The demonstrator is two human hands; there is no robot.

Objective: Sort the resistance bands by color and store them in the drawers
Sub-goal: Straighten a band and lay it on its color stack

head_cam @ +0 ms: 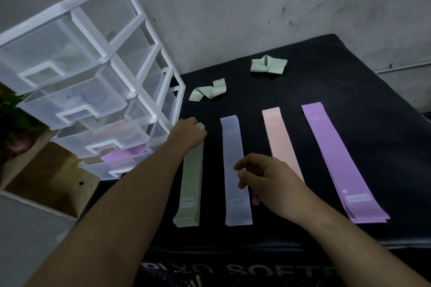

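Note:
Four flat piles of resistance bands lie side by side on the black table: green, blue-grey, peach and purple. My left hand grips the far end of the green pile. My right hand hovers over the blue-grey pile with loosely curled fingers, holding nothing. Two folded green bands lie further back, one near the drawers and one toward the wall. The clear plastic drawer unit stands at the left, its drawers pulled out; the lowest holds a purple band.
A grey wall rises right behind the table. A potted plant stands at the far left beside the drawer unit, on a wooden surface. The table's front edge carries white lettering.

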